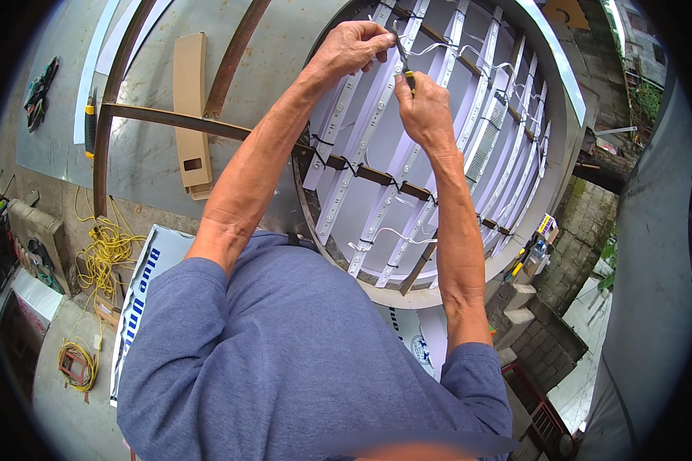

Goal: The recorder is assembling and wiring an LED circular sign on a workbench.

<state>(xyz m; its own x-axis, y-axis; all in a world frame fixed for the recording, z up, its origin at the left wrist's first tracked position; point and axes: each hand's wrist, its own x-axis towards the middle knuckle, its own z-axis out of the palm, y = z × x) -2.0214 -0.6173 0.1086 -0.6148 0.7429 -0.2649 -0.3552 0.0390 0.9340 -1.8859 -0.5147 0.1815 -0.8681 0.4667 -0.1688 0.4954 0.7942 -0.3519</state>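
Note:
A round sign box (563, 173) with a pale rim stands in front of me. White LED strips (378, 115) run across it, tied with black ties to dark metal bars (377, 175). My right hand (427, 114) is closed around a hand tool with yellow and black handles (410, 81), which looks like pliers. Its dark metal end points up toward my left hand (354, 51). The fingers of that left hand are pinched together near the top of the strips, beside thin white wires (432, 48). What they pinch is too small to make out.
Left of the box lie a rusty metal frame (177, 117), a cardboard strip (190, 100) and a yellow-handled cutter (90, 127) on a grey metal sheet (150, 81). A yellow cord (104, 250) is heaped on the floor. Several tools (527, 253) sit beside the box's lower right.

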